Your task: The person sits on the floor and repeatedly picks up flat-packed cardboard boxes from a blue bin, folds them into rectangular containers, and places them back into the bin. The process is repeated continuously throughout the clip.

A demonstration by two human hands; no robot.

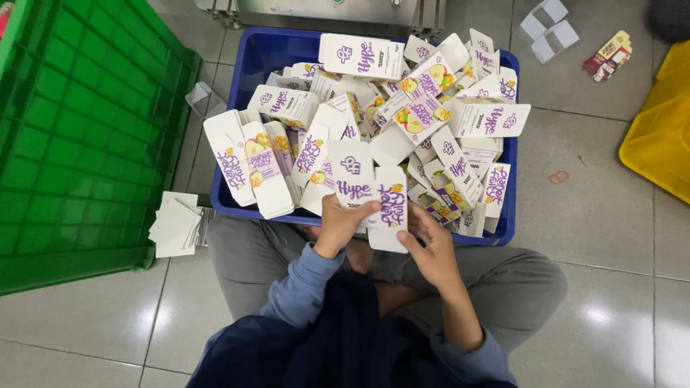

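Near the middle of the frame, the left hand and right hand both grip a small white box with closed fingers, just over the full blue bin.

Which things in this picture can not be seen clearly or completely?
- Head view: the floor of the blue bin is hidden by the heap of cartons.
- The green crate is cut off by the left and top edges.
- The yellow container is cut off by the right edge.
- The lower part of the carton in the left hand and right hand is covered by fingers.
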